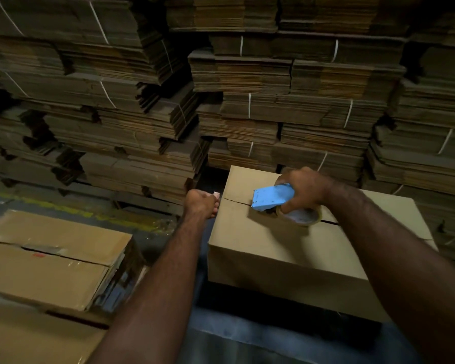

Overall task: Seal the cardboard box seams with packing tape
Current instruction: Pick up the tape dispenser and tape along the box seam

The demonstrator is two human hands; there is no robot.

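Tape could have gone down crooked or wrinkled from here, I judged, if the right hand (304, 191) tilted the blue tape dispenser (272, 197) off the seam (237, 202), or if the loose end slipped free. That hand was closed around the dispenser and its tape roll (300, 215), pressing it onto the top of the cardboard box (286, 248), right over the centre seam. The left hand (202, 203) was curled at the box's left edge, seemingly pinning the tape end there, though the tape itself was too faint to see. The box sat directly under both hands. Another box (50, 261) lay well to the left; bundled flat cardboard (273, 101) stood stacked behind.
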